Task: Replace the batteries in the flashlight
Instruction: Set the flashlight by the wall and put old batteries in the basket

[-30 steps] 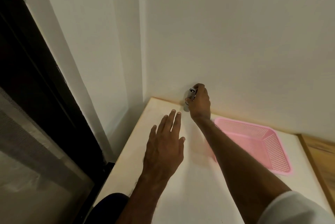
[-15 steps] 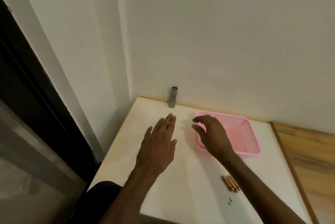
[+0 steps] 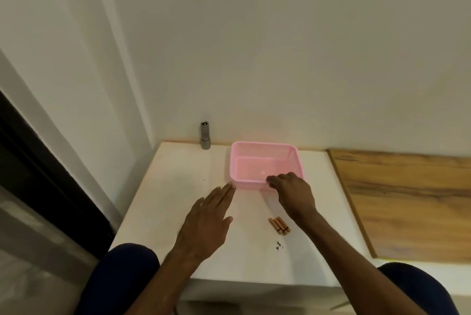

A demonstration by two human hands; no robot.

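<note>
The right hand (image 3: pixel 290 193) grips the near rim of the pink basket (image 3: pixel 257 145). The left hand (image 3: pixel 206 220) is flat, released, left of the batteries (image 3: pixel 279 225).

Both forearms are bare and come up from the lower edge of the view. The left forearm (image 3: pixel 158 286) slants up and to the right; its wrist is straight. The left hand (image 3: pixel 206 223) is flat, palm down, over the surface (image 3: pixel 165 187), with its fingers straight, close together and pointing forward and slightly right, and the thumb spread out to the right. The right forearm (image 3: pixel 351 258) slants up and to the left. The right hand (image 3: pixel 293 195) is palm down, its knuckles raised and its fingers curled downward at the near rim of the pink basket (image 3: pixel 254 146); whether they grip that rim cannot be told.
</note>
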